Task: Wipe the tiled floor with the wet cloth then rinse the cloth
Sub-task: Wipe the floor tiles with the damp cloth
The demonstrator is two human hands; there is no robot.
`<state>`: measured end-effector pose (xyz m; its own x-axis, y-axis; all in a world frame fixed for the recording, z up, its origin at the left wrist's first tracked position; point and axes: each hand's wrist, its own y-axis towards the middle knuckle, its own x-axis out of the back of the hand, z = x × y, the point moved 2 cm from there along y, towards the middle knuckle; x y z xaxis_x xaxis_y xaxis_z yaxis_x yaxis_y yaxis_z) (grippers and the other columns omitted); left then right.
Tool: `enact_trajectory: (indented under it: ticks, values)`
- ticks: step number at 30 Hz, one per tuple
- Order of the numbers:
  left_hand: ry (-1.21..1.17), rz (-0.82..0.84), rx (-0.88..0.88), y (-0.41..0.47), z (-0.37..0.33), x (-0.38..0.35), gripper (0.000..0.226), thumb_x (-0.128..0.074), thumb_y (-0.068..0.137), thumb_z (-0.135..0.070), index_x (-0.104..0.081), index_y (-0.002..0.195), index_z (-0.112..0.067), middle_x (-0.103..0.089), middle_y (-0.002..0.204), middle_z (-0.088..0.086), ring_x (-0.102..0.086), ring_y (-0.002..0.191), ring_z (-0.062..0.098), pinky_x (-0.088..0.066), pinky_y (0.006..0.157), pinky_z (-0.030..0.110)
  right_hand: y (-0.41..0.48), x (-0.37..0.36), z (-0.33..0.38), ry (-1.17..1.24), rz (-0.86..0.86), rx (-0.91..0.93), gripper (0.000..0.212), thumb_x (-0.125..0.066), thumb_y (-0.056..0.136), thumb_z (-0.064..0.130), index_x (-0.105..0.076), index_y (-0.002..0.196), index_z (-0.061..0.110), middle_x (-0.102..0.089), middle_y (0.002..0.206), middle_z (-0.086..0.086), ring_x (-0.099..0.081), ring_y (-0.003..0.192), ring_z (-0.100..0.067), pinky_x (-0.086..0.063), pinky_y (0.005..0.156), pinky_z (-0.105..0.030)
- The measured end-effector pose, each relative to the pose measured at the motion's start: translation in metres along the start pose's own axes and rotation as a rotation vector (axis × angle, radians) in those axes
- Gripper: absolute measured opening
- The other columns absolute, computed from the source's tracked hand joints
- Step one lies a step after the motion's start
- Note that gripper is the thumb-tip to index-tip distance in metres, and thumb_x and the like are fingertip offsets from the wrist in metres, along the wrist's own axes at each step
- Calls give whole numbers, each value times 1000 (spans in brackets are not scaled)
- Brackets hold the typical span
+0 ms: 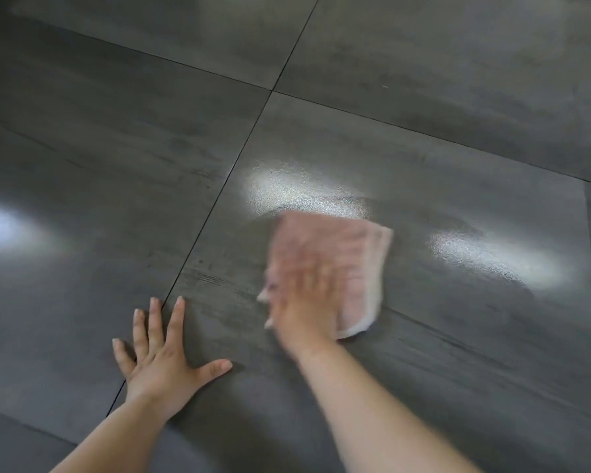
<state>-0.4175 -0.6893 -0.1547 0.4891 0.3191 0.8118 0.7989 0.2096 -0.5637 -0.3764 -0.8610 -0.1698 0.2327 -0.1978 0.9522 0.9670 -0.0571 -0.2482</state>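
Here, just right of the frame's centre, the right hand (304,302) presses on a pink cloth (345,247) spread on the dark grey tiled floor (423,131), its grip blurred but seemingly flat and open. At lower left the left hand (157,356) lies flat on the tiles, fingers splayed, holding nothing

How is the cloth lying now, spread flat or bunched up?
Spread flat: the cloth lies as a rough rectangle on the floor under the right hand. Blur hides any folds.

Open floor (423,131) surrounds the cloth (348,254); left hand (161,360) lies nearby.
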Motion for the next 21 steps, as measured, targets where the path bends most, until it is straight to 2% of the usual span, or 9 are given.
enact_trajectory:
  ticks: [2,4,6,9,11,13,16,18,21]
  values:
    - [-14,-13,1,0,1,-1,114,-59,62,-69,15,141,-31,24,152,2,27,138,21,13,112,48,-21,-8,23,-39,11,279,54,-34,76,46,-59,122,30,-58,132,2,-54,122,-25,-30,105,-48]
    - [-32,-21,1,0,1,-1,114,-60,62,-68,13,141,-31,23,152,2,26,138,20,13,112,48,-19,2,-2,-26,100,420,52,-34,71,45,-66,110,32,-65,121,7,-60,113,-18,-28,98,-39]
    - [-51,-23,-6,-1,2,0,114,-61,62,-68,13,141,-32,23,152,1,27,138,20,15,112,47,-7,12,-60,-109,94,448,49,-36,72,42,-67,108,29,-66,119,3,-57,116,-18,-26,99,-36]
    - [-33,-12,-16,-1,3,0,115,-58,62,-70,16,141,-32,25,151,1,29,137,20,16,111,47,-1,33,-160,-103,66,163,62,-28,78,47,-58,123,16,-54,135,-10,-43,130,-31,-17,110,-39]
    - [-3,7,-15,-1,3,0,116,-54,62,-73,21,139,-30,28,150,2,30,137,22,16,111,49,-10,52,-199,27,-83,-120,76,-25,75,52,-51,129,4,-43,141,-19,-35,135,-36,-18,112,-40]
    - [32,35,-10,2,3,0,117,-51,62,-75,25,138,-30,30,149,4,31,136,24,15,111,50,-11,66,-205,108,-138,-357,76,-28,80,53,-37,139,5,-27,151,-17,-20,141,-33,-11,115,-38]
    - [52,80,1,5,4,1,118,-51,62,-76,28,137,-29,33,148,5,33,135,25,15,111,52,26,65,-165,157,-61,-584,65,-33,94,46,-15,147,12,-6,157,-11,-1,143,-32,-1,116,-43]
    - [57,89,7,5,3,2,118,-51,62,-75,29,136,-29,34,148,4,33,135,25,15,110,52,54,58,-117,154,-9,-542,66,-31,94,47,-7,147,15,3,157,-11,6,143,-34,2,115,-48]
    - [42,70,14,4,2,0,118,-52,62,-74,28,137,-29,33,148,4,33,135,24,15,111,51,68,34,-24,83,115,-144,65,-26,96,46,0,148,17,10,157,-9,13,142,-33,7,114,-48]
